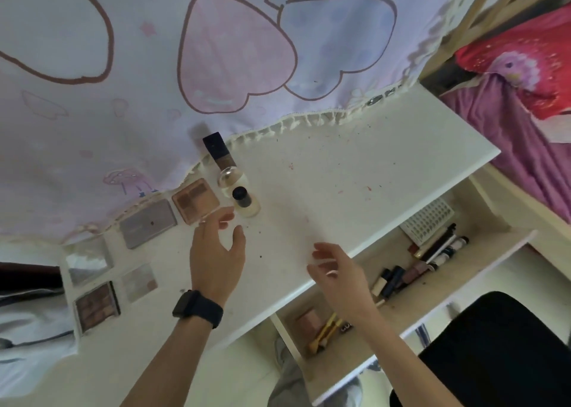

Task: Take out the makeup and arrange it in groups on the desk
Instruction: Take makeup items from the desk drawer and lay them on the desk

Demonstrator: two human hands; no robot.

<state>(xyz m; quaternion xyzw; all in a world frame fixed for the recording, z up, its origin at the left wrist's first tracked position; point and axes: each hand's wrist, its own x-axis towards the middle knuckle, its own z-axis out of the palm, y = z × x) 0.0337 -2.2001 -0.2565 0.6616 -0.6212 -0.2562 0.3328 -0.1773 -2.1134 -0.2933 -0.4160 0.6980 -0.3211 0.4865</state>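
On the white desk (pixel 340 172), several flat palettes lie at the left: a pink one (pixel 195 201), a grey one (pixel 148 223), a brown one (pixel 96 305) and two clear cases (pixel 88 263). Three bottles stand in a row beside them: a tall dark-capped one (pixel 220 151), a clear round one (pixel 230 179) and a small black-capped one (pixel 244 202). My left hand (pixel 216 249), with a black watch on the wrist, hovers open just below the bottles. Over the desk's front edge my right hand (pixel 336 270) is open and holds nothing.
An open drawer (pixel 482 270) under the desk holds lipsticks and tubes (pixel 423 264), a white grid tray (pixel 428 219), a pink compact (pixel 307 321) and yellow-handled tools (pixel 324 334). A printed curtain (pixel 216 66) hangs behind the desk. At the lower right is a black chair (pixel 506 354).
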